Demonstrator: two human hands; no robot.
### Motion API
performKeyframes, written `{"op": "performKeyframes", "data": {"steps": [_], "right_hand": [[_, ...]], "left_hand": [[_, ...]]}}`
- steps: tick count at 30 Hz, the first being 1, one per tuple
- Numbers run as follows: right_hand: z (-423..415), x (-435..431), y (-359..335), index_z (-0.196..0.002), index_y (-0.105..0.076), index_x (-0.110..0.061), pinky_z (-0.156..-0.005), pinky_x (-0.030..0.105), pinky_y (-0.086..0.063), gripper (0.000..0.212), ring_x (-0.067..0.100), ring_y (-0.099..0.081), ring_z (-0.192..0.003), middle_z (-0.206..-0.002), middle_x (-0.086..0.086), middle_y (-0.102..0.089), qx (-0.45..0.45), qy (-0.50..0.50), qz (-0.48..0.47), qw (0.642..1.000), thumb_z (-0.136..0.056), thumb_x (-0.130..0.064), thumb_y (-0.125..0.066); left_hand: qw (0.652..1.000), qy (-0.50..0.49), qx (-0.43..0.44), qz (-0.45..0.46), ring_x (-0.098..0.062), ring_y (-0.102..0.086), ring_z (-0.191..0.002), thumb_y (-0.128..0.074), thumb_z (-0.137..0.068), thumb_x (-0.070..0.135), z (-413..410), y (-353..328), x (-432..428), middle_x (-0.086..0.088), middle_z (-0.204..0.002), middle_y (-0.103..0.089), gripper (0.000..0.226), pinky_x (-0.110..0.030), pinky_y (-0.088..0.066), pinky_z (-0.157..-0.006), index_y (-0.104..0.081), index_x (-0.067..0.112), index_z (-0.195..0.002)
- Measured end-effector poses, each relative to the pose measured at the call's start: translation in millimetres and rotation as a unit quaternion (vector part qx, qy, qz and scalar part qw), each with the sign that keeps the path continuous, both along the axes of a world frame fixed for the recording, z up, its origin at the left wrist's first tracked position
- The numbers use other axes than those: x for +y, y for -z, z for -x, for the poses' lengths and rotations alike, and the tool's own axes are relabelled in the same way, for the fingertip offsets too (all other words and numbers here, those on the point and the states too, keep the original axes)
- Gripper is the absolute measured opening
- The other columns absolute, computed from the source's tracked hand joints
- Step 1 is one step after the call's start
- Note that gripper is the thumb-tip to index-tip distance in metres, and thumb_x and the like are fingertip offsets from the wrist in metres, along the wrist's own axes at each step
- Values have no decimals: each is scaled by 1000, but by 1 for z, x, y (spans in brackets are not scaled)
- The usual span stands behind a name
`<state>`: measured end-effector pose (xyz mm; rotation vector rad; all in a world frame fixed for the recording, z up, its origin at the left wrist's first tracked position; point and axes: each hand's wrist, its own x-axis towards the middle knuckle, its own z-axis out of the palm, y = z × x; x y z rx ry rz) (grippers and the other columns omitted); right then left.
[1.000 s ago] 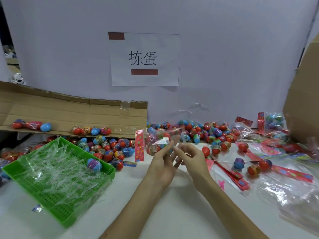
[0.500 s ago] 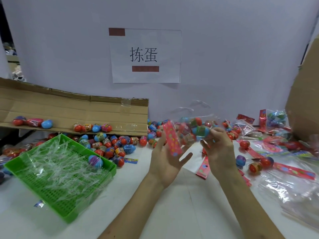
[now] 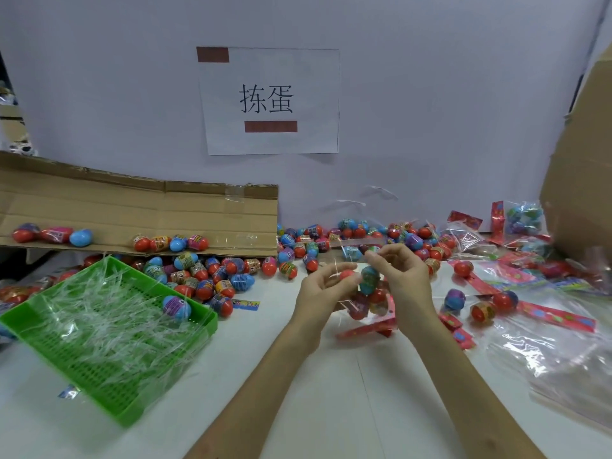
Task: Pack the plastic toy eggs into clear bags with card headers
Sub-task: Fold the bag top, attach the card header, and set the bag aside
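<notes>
A clear bag of toy eggs (image 3: pixel 369 294) with a red card header hangs between my hands above the white table, the header end pointing down towards the table. My left hand (image 3: pixel 323 293) grips the bag's left side with curled fingers. My right hand (image 3: pixel 402 279) pinches its upper edge, where a thin clear strip shows. A heap of loose red, blue and purple toy eggs (image 3: pixel 298 246) lies behind the hands along the wall. Empty clear bags with red headers (image 3: pixel 556 318) lie to the right.
A green plastic tray (image 3: pixel 139 405) full of clear strips, with one egg in it, stands at the left. A flattened cardboard sheet (image 3: pixel 139 213) carrying several eggs leans at the back left. A cardboard box (image 3: pixel 586 180) rises at the right, with packed bags (image 3: pixel 520 220) beside it.
The filled bag has turned over and come down, so its red header now hangs below. Both hands have closed in around the bag and dropped lower.
</notes>
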<state>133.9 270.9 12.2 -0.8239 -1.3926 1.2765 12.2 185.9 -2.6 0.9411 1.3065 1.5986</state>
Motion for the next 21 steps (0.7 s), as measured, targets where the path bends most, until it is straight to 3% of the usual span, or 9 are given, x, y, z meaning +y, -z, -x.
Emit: {"op": "performKeyframes", "data": {"steps": [4,7,11,14,18,21], "right_hand": [[0,1,-3,-107,-68,-19,-79,36,-56,38,19,-68,-99,-102,1,-71,-56,-94,21,994,-81,-46,-74],[1,1,-2,-99,-74,-19,-86,42,-57,21,25,-70,-98,-95,2,-73,-108,-128,9,986,-88,-37,-74],[1,1,1,-85,-74,-17,-69,31,-58,10,17,-71,-80,-80,-2,-72,-107,-117,-9,987,-89,-25,-77],[3,-1,1,-81,-73,-16,-56,21,-53,8,11,-67,-67,-75,0,-71,-97,-102,-20,990,-87,-17,-79],[6,-3,3,-81,-74,-15,-54,24,-51,9,14,-63,-67,-76,3,-70,-99,-68,-16,993,-85,-10,-79],[5,-4,2,-81,-74,-16,-53,23,-50,8,15,-63,-68,-75,2,-70,-91,-41,-4,995,-86,-13,-80]], "left_hand": [[999,-29,-39,-2,-19,-74,-83,-71,-96,22,4,-2,-2,-5,-94,-78,15,-27,-60,-67,-76,18,-110],[997,-59,-39,10,-17,-71,-87,-69,-96,21,7,-2,-2,-3,-93,-77,10,-24,-57,-63,-79,21,-98],[996,-74,-51,29,-18,-70,-99,-69,-93,20,8,-1,0,1,-94,-78,12,-27,-53,-71,-80,23,-91],[996,-67,-51,33,-19,-72,-99,-71,-92,17,9,-1,1,-1,-96,-79,13,-26,-54,-72,-81,24,-92],[996,-66,-55,21,-23,-73,-104,-70,-93,9,9,0,0,-5,-102,-79,18,-26,-59,-79,-79,18,-105],[995,-78,-58,-4,-21,-73,-104,-72,-95,25,8,-3,0,-2,-107,-77,17,-27,-59,-74,-76,29,-111]]}}
